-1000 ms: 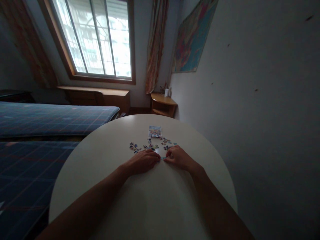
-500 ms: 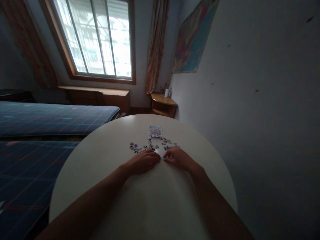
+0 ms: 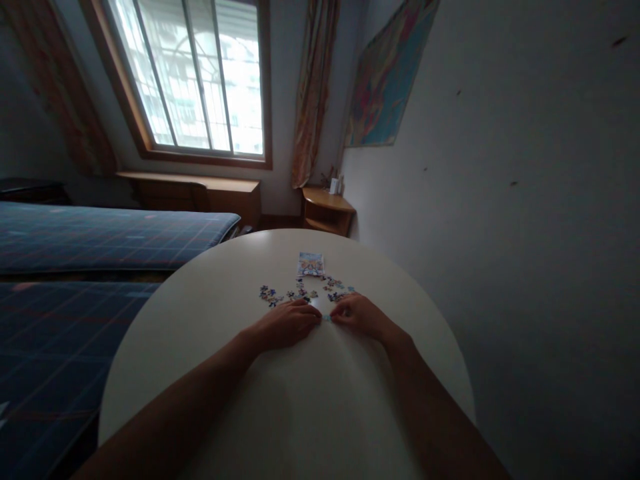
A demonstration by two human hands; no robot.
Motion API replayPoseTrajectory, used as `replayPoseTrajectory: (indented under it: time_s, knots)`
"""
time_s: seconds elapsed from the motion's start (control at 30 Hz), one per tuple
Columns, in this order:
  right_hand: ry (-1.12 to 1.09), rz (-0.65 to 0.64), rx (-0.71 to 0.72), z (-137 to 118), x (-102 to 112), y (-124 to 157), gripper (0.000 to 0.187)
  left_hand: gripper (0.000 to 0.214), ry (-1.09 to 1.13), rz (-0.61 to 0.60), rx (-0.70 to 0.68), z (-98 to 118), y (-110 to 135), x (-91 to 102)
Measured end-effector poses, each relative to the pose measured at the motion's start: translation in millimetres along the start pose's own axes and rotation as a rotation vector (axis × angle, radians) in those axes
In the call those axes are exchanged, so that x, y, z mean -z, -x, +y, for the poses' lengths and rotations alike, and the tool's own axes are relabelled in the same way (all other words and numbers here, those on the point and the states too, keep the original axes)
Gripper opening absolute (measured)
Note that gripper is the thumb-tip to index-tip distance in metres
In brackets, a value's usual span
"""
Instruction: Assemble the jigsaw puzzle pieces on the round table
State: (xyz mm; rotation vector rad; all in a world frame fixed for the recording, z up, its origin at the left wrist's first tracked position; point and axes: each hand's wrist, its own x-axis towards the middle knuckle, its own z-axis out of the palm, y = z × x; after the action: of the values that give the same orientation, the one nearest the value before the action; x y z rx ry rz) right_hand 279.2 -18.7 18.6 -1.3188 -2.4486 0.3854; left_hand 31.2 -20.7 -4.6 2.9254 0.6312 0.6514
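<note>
Both my hands rest on a round white table [image 3: 210, 333], fingertips almost meeting at a small light-blue jigsaw piece [image 3: 327, 318]. My left hand [image 3: 287, 323] lies palm down with the fingers together, its tips at the piece's left side. Curled into a pinch, my right hand [image 3: 357, 315] touches the piece from the right. Several loose colourful jigsaw pieces [image 3: 300, 292] lie scattered just beyond the hands. A small printed picture card [image 3: 310, 264] lies flat behind them.
A white wall [image 3: 525, 233] runs close along the table's right side, with a map poster [image 3: 385, 80] on it. Left of the table are beds with blue checked covers [image 3: 100, 233]. A window [image 3: 195, 73], wooden desk and corner shelf [image 3: 325, 207] stand at the back.
My right hand has shifted slightly to the right and pinched closer on the small piece. The left hand has hardly moved.
</note>
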Motion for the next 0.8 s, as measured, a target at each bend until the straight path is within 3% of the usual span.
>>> replayPoseTrajectory:
  time_s: [0.2,0.57,0.8]
  knots:
    - [0.018,0.051,-0.056,8,-4,-1,0.02,0.024,-0.004,-0.001,-0.005,1,0,0.2]
    - [0.148,0.161,-0.305,56,-6,9,0.039,0.023,0.02,-0.021,0.02,3,0,3.4]
    - [0.17,0.192,-0.338,53,-7,7,0.039,0.024,0.04,-0.006,0.016,2,1,2.5]
